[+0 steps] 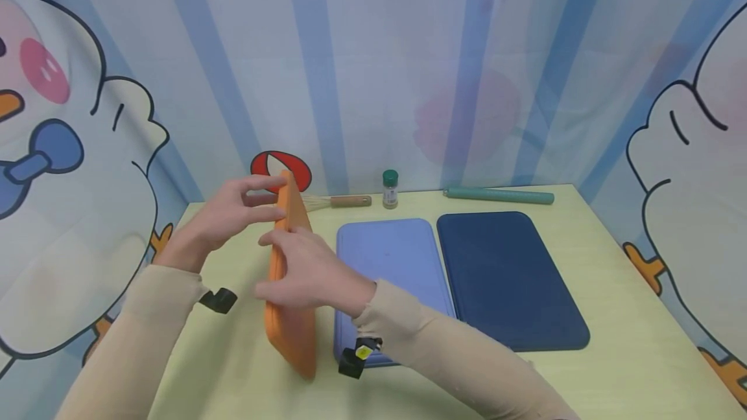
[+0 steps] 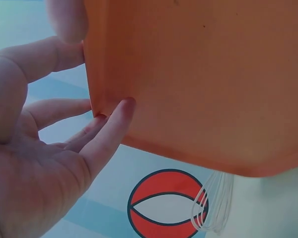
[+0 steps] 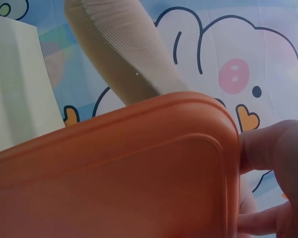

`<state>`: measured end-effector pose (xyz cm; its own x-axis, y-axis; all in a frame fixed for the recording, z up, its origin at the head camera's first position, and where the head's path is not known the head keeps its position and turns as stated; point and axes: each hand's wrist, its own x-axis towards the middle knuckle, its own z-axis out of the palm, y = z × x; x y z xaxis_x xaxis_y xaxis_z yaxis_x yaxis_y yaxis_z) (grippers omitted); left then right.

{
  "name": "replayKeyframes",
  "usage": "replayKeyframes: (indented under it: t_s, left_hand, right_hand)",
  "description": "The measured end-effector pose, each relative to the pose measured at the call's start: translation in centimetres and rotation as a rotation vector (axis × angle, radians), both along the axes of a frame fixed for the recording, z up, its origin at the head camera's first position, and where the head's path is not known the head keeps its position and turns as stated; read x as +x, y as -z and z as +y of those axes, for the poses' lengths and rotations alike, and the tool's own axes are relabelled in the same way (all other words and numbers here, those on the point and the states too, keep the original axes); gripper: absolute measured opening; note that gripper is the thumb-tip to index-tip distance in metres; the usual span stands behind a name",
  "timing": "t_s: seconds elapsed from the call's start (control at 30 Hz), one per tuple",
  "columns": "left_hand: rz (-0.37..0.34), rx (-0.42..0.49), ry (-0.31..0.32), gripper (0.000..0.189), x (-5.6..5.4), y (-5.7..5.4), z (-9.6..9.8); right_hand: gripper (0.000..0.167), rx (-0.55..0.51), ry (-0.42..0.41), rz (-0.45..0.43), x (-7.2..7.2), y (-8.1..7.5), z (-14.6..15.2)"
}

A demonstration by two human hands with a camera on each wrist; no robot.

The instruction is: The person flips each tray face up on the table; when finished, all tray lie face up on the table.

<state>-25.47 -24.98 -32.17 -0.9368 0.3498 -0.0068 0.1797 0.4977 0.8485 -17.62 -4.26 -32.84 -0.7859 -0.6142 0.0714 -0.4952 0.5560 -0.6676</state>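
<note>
I have the orange board point(image 1: 293, 329) standing tilted up on its edge, above the left part of the counter point(image 1: 589, 374), with both hands on it. Its skin looks like smooth, moulded plastic: rounded corners, a softly rolled rim, and a raised line running round just inside. On my left wrist view, the flat face shows a few tiny dark specks. The left hand point(image 1: 233, 209) is spread, its fairly straight fingers set against the edge near the upper corner, one tip lying on the face. The right hand point(image 1: 312, 271) pinches the long edge nearer me, its fingers bent over it and the thumb lower down. I cannot tell whether the board's lower end touches the counter.

Just to the right, a periwinkle board point(image 1: 388, 251) lies flat, partly hidden by the right arm, and beside it a matte navy board point(image 1: 510, 277), also a rounded rectangle. Behind them I see a whisk point(image 1: 350, 201) with thin wire loops and a wooden-looking handle, a small clear jar point(image 1: 390, 193) with a green cap, upright, and a slim green cylinder point(image 1: 498, 196) lying along the back edge. A softly creased cloth point(image 1: 379, 70) printed with stripes and cartoon ducks hangs behind it all
</note>
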Motion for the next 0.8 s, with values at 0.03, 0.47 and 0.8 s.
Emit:
replayKeyframes:
  t_s: [0.03,0.47,0.8]
  left_hand:
    - [0.005,-0.001,0.002,0.064,0.0,0.0,0.1]
    - [0.052,-0.073,0.03,0.064,-0.5,0.7,1.5]
    - [0.065,-0.089,0.029,0.063,-0.6,0.8,1.8]
  right_hand:
    - [0.058,-0.007,0.0,-0.007,0.0,0.0,0.1]
    - [0.07,0.029,-0.006,-0.038,-0.1,0.5,0.5]
    - [0.072,-0.048,-0.016,-0.043,-0.4,1.6,0.9]
